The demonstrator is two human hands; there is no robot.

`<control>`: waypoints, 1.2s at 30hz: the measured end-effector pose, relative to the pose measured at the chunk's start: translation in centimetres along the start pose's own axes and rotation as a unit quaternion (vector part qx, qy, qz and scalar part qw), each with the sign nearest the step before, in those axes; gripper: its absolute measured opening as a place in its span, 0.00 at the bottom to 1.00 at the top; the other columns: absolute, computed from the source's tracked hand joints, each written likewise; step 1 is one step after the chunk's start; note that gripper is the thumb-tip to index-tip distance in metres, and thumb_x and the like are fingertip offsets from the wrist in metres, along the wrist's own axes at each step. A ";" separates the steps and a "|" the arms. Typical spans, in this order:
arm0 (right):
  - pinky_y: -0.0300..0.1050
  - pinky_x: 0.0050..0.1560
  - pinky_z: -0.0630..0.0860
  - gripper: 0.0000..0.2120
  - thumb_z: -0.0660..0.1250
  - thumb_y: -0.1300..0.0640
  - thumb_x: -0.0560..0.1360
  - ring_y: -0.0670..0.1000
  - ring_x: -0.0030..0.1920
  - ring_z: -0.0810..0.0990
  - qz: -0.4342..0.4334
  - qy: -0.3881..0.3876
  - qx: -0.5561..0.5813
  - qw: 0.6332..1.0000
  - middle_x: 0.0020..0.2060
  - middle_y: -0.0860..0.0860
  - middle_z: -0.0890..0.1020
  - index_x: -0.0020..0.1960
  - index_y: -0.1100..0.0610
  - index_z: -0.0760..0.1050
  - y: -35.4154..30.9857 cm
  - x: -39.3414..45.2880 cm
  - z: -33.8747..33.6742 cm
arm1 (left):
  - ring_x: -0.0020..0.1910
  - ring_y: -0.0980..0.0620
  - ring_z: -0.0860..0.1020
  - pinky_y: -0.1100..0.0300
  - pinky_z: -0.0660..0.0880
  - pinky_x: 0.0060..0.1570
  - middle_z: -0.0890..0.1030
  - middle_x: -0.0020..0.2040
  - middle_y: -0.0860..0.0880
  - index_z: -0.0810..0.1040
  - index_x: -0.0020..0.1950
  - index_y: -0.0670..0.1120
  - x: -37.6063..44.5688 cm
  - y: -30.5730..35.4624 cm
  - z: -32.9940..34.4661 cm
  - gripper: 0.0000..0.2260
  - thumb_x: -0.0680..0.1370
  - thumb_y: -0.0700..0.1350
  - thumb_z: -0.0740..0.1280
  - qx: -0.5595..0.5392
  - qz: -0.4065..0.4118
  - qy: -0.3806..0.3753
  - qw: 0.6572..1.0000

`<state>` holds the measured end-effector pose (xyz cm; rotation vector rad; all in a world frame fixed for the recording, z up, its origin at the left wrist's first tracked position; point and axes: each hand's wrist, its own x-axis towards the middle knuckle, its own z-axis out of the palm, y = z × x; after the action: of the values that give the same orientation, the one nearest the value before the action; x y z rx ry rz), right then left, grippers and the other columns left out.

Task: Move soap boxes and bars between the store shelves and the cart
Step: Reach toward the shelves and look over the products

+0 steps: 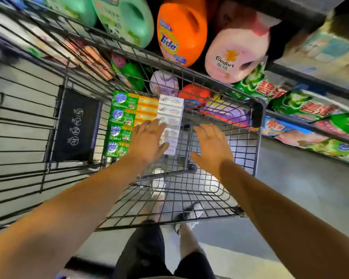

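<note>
1. Store aisle, grey floor; shelves (302, 91) along far and right side, stocked with detergent jugs (181, 33) and green powder bags (302, 106)
2. Wire cart (258, 109) in centre, seen from above; basket floor mostly bare mesh on right half
3. Soap stacked in three columns against far-left part of basket: green bar packs (119, 125) outermost, orange boxes (147, 107) next, white boxes (170, 117) innermost
4. White column runs far-to-near; each box long axis across the column, pale with small blue print, lower ones blurred
5. Left hand (147, 141) over orange/white columns, fingers straight and spread, tips at third white box; contact uncertain, holding nothing
6. Right hand (212, 146) just right of white column, over bare mesh, fingers spread wide, empty
7. Judgement: white column lies between the two hands; left nearer, right needs short move leftward to clamp the stack from both sides
</note>
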<state>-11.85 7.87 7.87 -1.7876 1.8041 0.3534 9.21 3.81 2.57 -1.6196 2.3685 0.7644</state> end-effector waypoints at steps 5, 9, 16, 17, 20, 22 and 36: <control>0.52 0.78 0.49 0.38 0.66 0.45 0.77 0.57 0.79 0.50 -0.010 -0.019 0.009 1.000 0.78 0.53 0.55 0.80 0.55 0.53 0.6 4.5 2.4 | 0.77 0.43 0.54 0.45 0.54 0.75 0.57 0.79 0.48 0.58 0.78 0.52 4.3 -0.9 3.4 0.30 0.79 0.58 0.62 -0.015 0.000 -0.028 0.999; 0.52 0.78 0.53 0.39 0.67 0.44 0.77 0.58 0.78 0.52 -0.016 -0.030 0.017 0.999 0.78 0.54 0.57 0.80 0.56 0.54 1.0 7.2 4.2 | 0.74 0.41 0.59 0.44 0.62 0.71 0.62 0.75 0.45 0.65 0.73 0.49 6.5 -1.9 5.7 0.29 0.75 0.54 0.69 -0.038 0.011 0.000 0.999; 0.53 0.74 0.62 0.35 0.70 0.48 0.75 0.61 0.71 0.66 -0.016 0.014 0.095 0.995 0.73 0.58 0.65 0.76 0.61 0.63 1.2 10.7 5.8 | 0.58 0.38 0.68 0.48 0.71 0.54 0.71 0.63 0.41 0.73 0.65 0.46 8.9 -3.2 8.5 0.28 0.66 0.43 0.77 -0.080 -0.010 0.083 0.993; 0.54 0.73 0.64 0.33 0.70 0.49 0.75 0.62 0.70 0.68 -0.018 0.029 0.101 0.994 0.71 0.60 0.67 0.74 0.62 0.66 1.1 11.2 5.9 | 0.56 0.38 0.69 0.48 0.71 0.52 0.72 0.60 0.40 0.74 0.63 0.47 9.3 -3.4 8.6 0.27 0.66 0.42 0.77 -0.078 -0.018 0.094 0.992; 0.54 0.67 0.71 0.28 0.68 0.50 0.75 0.62 0.65 0.73 -0.024 0.068 0.125 0.990 0.66 0.60 0.72 0.70 0.62 0.69 0.7 12.3 6.0 | 0.53 0.39 0.70 0.49 0.71 0.47 0.73 0.58 0.40 0.73 0.60 0.49 9.8 -3.9 9.0 0.25 0.65 0.43 0.77 -0.097 -0.024 0.126 0.987; 0.55 0.62 0.74 0.26 0.64 0.51 0.75 0.63 0.62 0.75 -0.040 0.092 0.140 0.985 0.65 0.59 0.73 0.70 0.62 0.70 0.3 12.8 6.0 | 0.54 0.40 0.69 0.50 0.70 0.50 0.73 0.58 0.40 0.76 0.60 0.48 9.4 -4.2 9.0 0.23 0.67 0.44 0.76 -0.133 -0.019 0.139 0.981; 0.57 0.61 0.66 0.24 0.68 0.57 0.75 0.64 0.62 0.68 0.037 0.102 -0.073 0.991 0.63 0.60 0.70 0.69 0.57 0.70 -3.0 17.2 8.2 | 0.50 0.52 0.70 0.84 0.60 0.46 0.73 0.53 0.45 0.80 0.62 0.40 3.1 -10.8 8.1 0.19 0.71 0.39 0.76 -0.249 -0.126 0.164 0.946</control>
<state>-6.27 -2.02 -7.73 -1.9196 2.0370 0.3492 16.58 2.31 -9.04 -2.3635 2.2097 1.1881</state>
